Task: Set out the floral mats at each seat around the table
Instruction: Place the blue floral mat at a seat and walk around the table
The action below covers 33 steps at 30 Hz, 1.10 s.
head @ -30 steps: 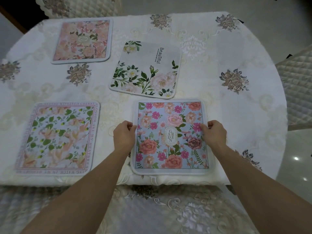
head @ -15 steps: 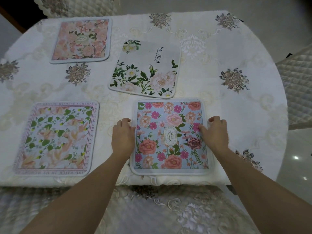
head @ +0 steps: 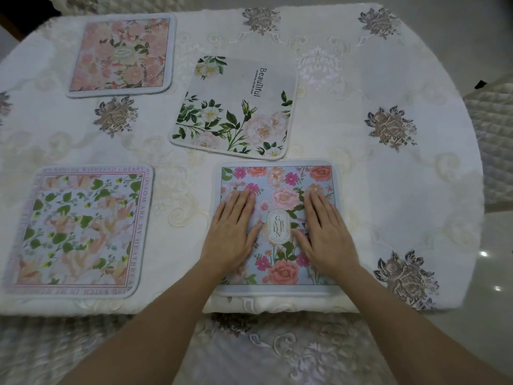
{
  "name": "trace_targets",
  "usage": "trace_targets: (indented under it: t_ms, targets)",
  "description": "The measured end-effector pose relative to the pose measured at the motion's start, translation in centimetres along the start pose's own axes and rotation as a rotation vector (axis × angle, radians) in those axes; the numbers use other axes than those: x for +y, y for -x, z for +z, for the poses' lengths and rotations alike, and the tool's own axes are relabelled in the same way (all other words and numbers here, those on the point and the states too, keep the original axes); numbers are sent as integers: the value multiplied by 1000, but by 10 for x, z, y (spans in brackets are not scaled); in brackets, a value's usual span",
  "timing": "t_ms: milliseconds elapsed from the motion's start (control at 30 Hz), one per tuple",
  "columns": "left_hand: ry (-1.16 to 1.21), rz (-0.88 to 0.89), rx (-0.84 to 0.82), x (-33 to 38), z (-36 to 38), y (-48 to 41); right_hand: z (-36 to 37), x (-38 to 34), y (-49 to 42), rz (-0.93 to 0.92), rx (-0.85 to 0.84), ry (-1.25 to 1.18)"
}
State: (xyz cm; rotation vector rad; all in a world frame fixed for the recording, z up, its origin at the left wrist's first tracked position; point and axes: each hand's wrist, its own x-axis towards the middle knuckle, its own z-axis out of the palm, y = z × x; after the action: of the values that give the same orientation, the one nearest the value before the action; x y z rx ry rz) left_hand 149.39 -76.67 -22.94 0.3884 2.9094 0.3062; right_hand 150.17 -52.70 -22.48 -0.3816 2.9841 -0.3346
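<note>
I've got both palms down on the blue garden mat (head: 283,195), which lies at the counter's (head: 388,190) near edge. The left hand (head: 231,232) and right hand (head: 324,234) flank its label, fingers (head: 241,201) straight, pressing flat, gripping nothing. The cherry mat (head: 80,229) sits to the left, the white mat (head: 236,107) just behind, and the pink mat (head: 122,54) far back.

Left hand (head: 233,232) and right hand (head: 324,234) lie flat, fingers straight
</note>
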Motion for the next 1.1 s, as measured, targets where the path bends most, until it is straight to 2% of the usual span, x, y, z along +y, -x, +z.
trace_targets:
  t_ms: [167,333,533,700,900,1100]
  targets:
    - [23,-25,-22,3,-3,-1,0,-2,-4,35,-17,-61]
    - [-19,-50,-153,10,-33,-3,-26,0,-10,21,-130,-98]
    - [-76,63,99,24,-88,8,-84,-7,-2,78,-13,-75]
    - [-132,114,216,36,-128,12,-128,-18,8,58,83,3]
    - [-128,250,270,61,-155,16,-164,-37,35,145,244,14]
    - [-104,429,279,107,-163,19,-177,-35,92,307,300,26]
